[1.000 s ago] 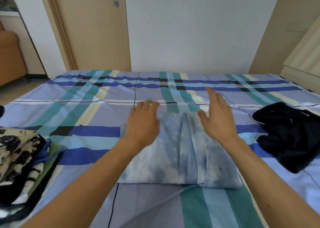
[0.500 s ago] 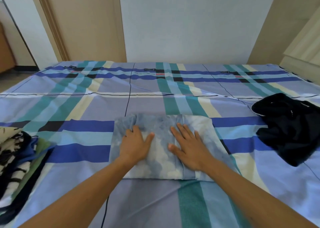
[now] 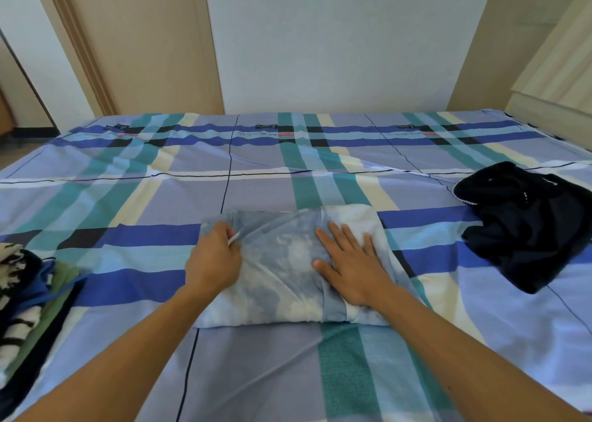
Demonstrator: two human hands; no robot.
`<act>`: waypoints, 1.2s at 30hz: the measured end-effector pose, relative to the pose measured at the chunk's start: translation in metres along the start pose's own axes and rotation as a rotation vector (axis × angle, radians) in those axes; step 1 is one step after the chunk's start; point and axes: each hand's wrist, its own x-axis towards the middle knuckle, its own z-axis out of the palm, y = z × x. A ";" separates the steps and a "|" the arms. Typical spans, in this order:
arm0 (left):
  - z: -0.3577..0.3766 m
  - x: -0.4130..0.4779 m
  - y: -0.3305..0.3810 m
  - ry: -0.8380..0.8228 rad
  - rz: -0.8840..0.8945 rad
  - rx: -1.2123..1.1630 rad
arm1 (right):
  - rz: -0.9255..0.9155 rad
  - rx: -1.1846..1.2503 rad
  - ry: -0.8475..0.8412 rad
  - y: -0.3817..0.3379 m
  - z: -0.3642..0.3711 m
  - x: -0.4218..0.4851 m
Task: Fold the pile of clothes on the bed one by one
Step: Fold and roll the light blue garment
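A folded blue-and-white tie-dye garment (image 3: 282, 261) lies on the plaid bed sheet (image 3: 128, 197) in front of me. My left hand (image 3: 214, 258) is at its left edge, fingers curled and pinching a fold of the fabric near the far left corner. Flat on the garment's right half rests my right hand (image 3: 349, 267), fingers straight and spread, pressing it down. A crumpled black garment (image 3: 528, 223) sits to the right, apart from both hands.
A stack of folded clothes (image 3: 22, 296), black-and-white print with blue and green layers, lies at the left edge. A door and white wall stand beyond the bed's far side; a beige cabinet is at the right.
My left hand went from lying flat on the garment to pinching its left edge. The right hand stayed pressed flat, shifted slightly right.
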 end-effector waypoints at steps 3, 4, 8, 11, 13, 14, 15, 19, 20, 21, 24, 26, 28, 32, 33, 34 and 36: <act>0.009 -0.008 -0.001 -0.103 -0.002 0.415 | 0.060 -0.010 -0.027 0.000 -0.006 0.002; 0.016 -0.011 -0.001 -0.060 0.093 0.506 | 0.109 -0.010 -0.040 0.000 -0.010 0.002; 0.031 -0.025 0.025 0.011 0.592 0.234 | 0.406 0.109 -0.018 0.013 -0.035 -0.004; 0.050 -0.034 0.032 -0.267 0.493 0.221 | 0.528 0.404 -0.083 0.023 -0.049 -0.011; 0.063 -0.036 0.024 -0.374 0.405 0.322 | 0.571 0.613 -0.099 0.031 -0.052 -0.012; 0.068 -0.036 0.021 -0.384 0.388 0.344 | 0.603 0.719 -0.094 0.033 -0.053 -0.013; 0.069 -0.035 0.020 -0.378 0.370 0.340 | 0.634 0.796 -0.094 0.036 -0.053 -0.014; 0.063 -0.035 0.021 -0.377 0.285 0.297 | 0.637 0.929 -0.152 0.039 -0.053 -0.019; 0.061 -0.037 0.022 -0.384 0.273 0.295 | 0.623 0.951 -0.157 0.038 -0.054 -0.020; 0.059 -0.038 0.024 -0.382 0.266 0.295 | 0.613 0.978 -0.151 0.037 -0.055 -0.020; 0.054 -0.044 0.040 -0.235 0.406 0.274 | 0.579 1.036 -0.111 0.031 -0.059 -0.016; 0.055 -0.048 0.048 -0.226 0.540 0.222 | 0.546 1.025 -0.095 0.027 -0.061 -0.016; 0.064 -0.050 0.047 -0.411 0.557 0.255 | 0.534 0.997 -0.088 0.024 -0.060 -0.018; 0.067 -0.048 0.046 -0.579 0.469 0.265 | 0.510 0.964 -0.049 0.014 -0.061 -0.023; 0.060 -0.048 0.052 -0.591 0.421 0.174 | 0.497 0.963 -0.021 0.012 -0.063 -0.022; 0.054 -0.045 0.057 -0.603 0.358 0.060 | 0.484 0.960 0.007 0.009 -0.066 -0.019; 0.038 -0.040 0.068 -0.653 0.158 -0.232 | 0.440 0.950 0.051 -0.002 -0.074 -0.014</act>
